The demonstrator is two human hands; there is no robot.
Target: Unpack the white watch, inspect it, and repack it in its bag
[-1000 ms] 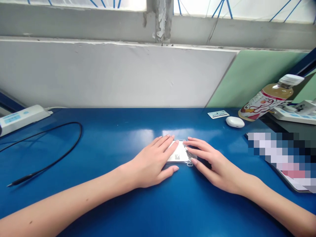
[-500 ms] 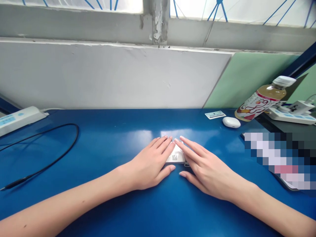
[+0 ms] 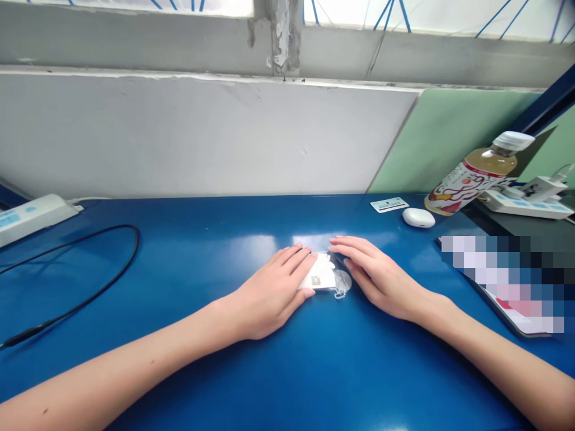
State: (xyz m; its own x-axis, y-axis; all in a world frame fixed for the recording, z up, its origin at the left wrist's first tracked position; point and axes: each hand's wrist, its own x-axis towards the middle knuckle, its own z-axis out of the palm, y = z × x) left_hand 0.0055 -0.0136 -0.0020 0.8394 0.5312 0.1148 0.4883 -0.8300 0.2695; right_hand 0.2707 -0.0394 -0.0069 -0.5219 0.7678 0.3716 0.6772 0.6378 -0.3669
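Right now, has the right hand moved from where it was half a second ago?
Yes. Judged against the white case, the right hand has shifted rightward and away from the person, baring more of the packet.

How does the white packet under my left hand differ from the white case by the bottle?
The packet is flat and angular; the case is rounded. Your left hand partly covers the packet; the case is uncovered. The packet bears a grey square; the case looks plain. Both rest on the blue table.
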